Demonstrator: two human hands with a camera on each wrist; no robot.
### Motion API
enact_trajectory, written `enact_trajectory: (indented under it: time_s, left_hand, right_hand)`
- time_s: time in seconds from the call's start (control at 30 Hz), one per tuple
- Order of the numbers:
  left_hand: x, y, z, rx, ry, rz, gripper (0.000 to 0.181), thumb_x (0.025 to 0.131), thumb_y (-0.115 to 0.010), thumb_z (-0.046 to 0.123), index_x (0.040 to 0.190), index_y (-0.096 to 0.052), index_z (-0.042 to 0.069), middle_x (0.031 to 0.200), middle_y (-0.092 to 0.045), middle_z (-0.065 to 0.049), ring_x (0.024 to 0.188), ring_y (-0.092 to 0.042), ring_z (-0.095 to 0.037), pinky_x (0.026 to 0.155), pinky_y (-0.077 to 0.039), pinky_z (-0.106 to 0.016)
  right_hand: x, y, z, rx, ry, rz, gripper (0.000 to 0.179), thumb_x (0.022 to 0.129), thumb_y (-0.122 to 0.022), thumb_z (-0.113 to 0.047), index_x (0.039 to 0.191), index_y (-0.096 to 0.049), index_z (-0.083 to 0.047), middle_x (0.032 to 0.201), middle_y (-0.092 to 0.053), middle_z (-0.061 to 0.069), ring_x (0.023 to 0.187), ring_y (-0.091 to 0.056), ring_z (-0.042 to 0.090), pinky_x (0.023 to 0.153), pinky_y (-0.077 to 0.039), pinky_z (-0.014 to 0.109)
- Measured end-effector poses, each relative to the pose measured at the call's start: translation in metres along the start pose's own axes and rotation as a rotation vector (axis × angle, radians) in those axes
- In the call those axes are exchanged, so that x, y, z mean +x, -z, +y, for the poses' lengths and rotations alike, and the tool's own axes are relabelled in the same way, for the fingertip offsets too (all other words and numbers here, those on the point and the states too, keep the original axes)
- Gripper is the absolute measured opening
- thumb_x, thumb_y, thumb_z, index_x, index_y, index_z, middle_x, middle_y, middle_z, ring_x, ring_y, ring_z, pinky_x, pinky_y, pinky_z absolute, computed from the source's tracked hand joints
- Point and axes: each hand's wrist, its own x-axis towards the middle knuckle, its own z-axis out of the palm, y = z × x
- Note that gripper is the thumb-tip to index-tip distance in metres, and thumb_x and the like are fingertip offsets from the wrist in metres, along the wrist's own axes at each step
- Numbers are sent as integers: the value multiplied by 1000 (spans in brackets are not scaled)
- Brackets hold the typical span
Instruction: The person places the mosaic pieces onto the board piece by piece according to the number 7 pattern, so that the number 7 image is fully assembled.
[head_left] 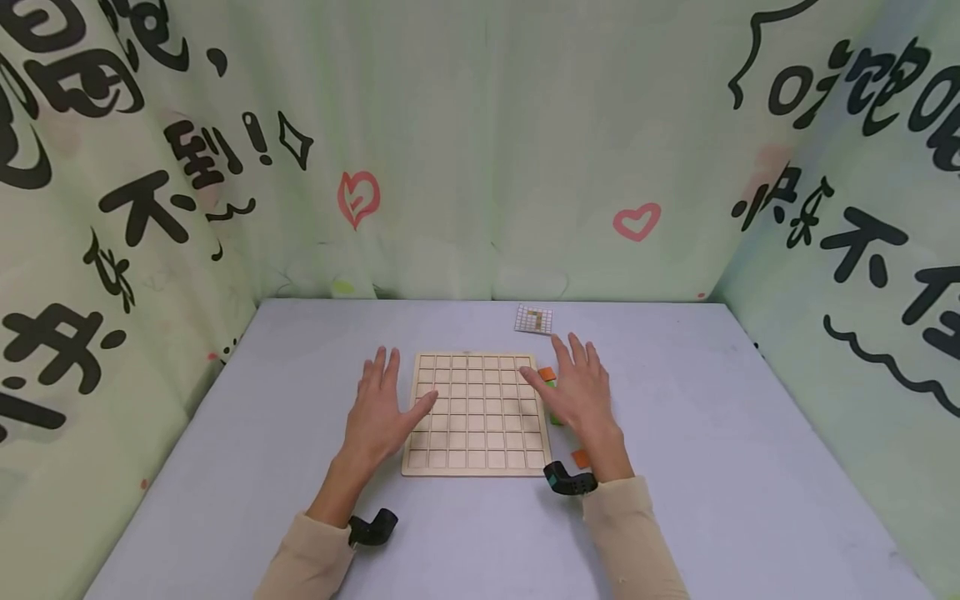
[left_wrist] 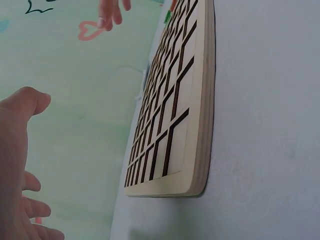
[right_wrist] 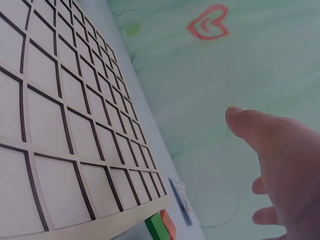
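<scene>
A pale wooden grid board [head_left: 477,414] with rows of square cells lies flat on the table. Over its left edge hovers my left hand [head_left: 381,418], fingers extended and thumb spread toward the board, holding nothing. My right hand [head_left: 579,392] is above the board's right edge, its fingers likewise straight and the thumb apart. Beneath and beside it lie small blocks: an orange block [head_left: 547,373], a green block [head_left: 556,419] and another orange block [head_left: 581,458], partly hidden by the hand and wrist. In the right wrist view, a green block [right_wrist: 157,227] touches or nearly touches an orange one [right_wrist: 168,224].
A small card [head_left: 534,319] with a printed grid pattern lies behind the board, near the table's back edge. The white table [head_left: 750,467] is enclosed by a pale green curtain [head_left: 480,150] with black lettering and red hearts. Each wrist wears a black camera [head_left: 373,528].
</scene>
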Motion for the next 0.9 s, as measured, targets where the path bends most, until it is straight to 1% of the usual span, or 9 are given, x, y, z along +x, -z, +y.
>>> enact_trajectory:
  time_s: [0.1,0.27,0.37,0.57,0.8,0.9]
  left_hand:
    - [-2,0,0,-15,2,-21,100,90,-60,62,162,-15,9,170,-9,-13,156,-8,-40,115,-30,-72]
    - [-6,-3,-5,-17,-16,-41,100,90,-63,58,161,-17,5,169,-13,-16,156,-10,-41,124,-21,-62]
    - [-9,-5,-7,-37,-17,-47,100,89,-64,57,160,-17,4,168,-14,-17,156,-11,-41,123,-22,-64]
    - [-19,-8,-9,-76,6,-74,103,88,-65,59,161,-16,6,169,-14,-15,156,-11,-41,119,-26,-68]
    - [-29,-11,-14,-93,-7,-98,102,88,-67,56,160,-18,4,168,-16,-16,156,-13,-38,125,-22,-60]
    - [-31,-12,-16,-106,-9,-103,102,88,-67,56,160,-18,3,168,-16,-16,156,-13,-37,126,-21,-58]
  right_hand:
    - [1,0,2,11,-18,2,89,93,-48,-69,158,-29,-12,165,-22,19,151,-19,47,116,-29,70]
    - [2,0,4,21,-38,-4,89,93,-48,-69,159,-28,-12,165,-22,19,150,-21,46,115,-31,69]
    - [2,0,5,28,-43,-7,89,93,-49,-69,159,-27,-13,165,-22,19,149,-23,45,115,-31,69]
    - [1,-2,7,39,-58,-17,90,93,-50,-69,159,-28,-12,164,-25,19,147,-27,45,112,-33,68]
    - [1,-4,10,48,-70,-24,89,93,-51,-67,159,-28,-11,164,-26,19,146,-28,45,111,-33,68]
    - [2,-4,11,58,-69,-25,89,93,-51,-67,158,-29,-11,163,-27,20,145,-29,46,110,-33,68]
